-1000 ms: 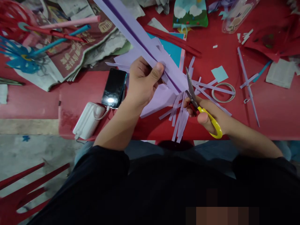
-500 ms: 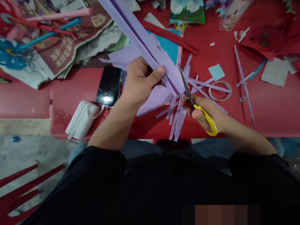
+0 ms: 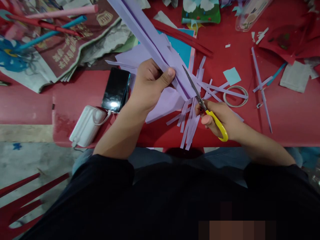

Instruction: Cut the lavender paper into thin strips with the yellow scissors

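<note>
My left hand (image 3: pixel 156 81) pinches a long folded sheet of purple paper (image 3: pixel 147 40), thumb on top, fingers partly hidden beneath. The sheet slants from the upper left down toward my right hand (image 3: pixel 217 116). That hand is closed around the yellow handles of a pair of scissors (image 3: pixel 217 125). The scissors' blades lie along the right edge of the folded paper, near its lower end. Beneath both hands are cut purple strips (image 3: pixel 188 130) and more purple paper (image 3: pixel 165 106) on the red table.
A phone (image 3: pixel 115 90) and a white power bank (image 3: pixel 87 126) joined by a cable lie left on the red table (image 3: pixel 295 113). At right are a tape roll (image 3: pixel 235 96), a light blue paper square (image 3: pixel 232 76) and scraps. Newspaper (image 3: pixel 70 60) covers the upper left.
The scissors have shifted slightly left, and their blades now reach further up along the paper's edge. My left hand keeps its hold on the paper almost unmoved.
</note>
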`<state>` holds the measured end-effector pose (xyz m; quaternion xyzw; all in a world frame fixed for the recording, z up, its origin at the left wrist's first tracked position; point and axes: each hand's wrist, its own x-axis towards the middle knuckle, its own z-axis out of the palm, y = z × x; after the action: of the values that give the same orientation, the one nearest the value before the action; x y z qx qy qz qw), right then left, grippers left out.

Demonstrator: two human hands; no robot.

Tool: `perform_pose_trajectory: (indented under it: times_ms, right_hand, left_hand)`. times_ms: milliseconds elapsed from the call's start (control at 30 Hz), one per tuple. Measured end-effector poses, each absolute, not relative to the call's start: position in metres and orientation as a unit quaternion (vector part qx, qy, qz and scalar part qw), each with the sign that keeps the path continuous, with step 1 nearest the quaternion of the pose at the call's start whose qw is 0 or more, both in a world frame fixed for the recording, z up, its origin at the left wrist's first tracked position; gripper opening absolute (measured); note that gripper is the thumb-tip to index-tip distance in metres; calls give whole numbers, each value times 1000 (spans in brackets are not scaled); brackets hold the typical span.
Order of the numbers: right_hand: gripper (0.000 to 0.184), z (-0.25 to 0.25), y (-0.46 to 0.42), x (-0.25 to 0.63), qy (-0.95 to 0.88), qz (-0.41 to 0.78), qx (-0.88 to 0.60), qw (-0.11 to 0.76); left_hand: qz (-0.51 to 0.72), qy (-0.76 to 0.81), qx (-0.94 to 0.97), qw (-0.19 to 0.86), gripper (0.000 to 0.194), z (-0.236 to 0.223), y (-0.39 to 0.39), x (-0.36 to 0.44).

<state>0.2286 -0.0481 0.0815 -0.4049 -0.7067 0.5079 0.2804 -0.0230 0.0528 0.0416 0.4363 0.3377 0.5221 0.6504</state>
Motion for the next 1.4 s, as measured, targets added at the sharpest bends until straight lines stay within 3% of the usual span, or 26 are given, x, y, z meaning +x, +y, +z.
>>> perform_pose_trajectory:
  times_ms: [267,400,700,933,1167,1400]
  right_hand:
    - [65,81,-49,226,-709,501,-414,273]
    - [67,83,-48,225,-703,506,-424,263]
    - [65,78,-45,224,-714,503,-417,250]
    - [89,64,-44,227,-703,572,-351,237]
    - [99,62,-45,225,-716,539,-367,247]
    - [89,60,-45,225,-717,524,-384,255]
  left_hand:
    - [518,336,497,610,42,44,53,-20]
    - [524,321,545,571,36,47,52,-16]
    - [500,340,541,585,40,54,50,-15]
    - [491,305,542,609,40,53,48,-17]
    - [469,327,572,588,42,53,46,-20]
    - [448,358,602,556,47,50,41,-17]
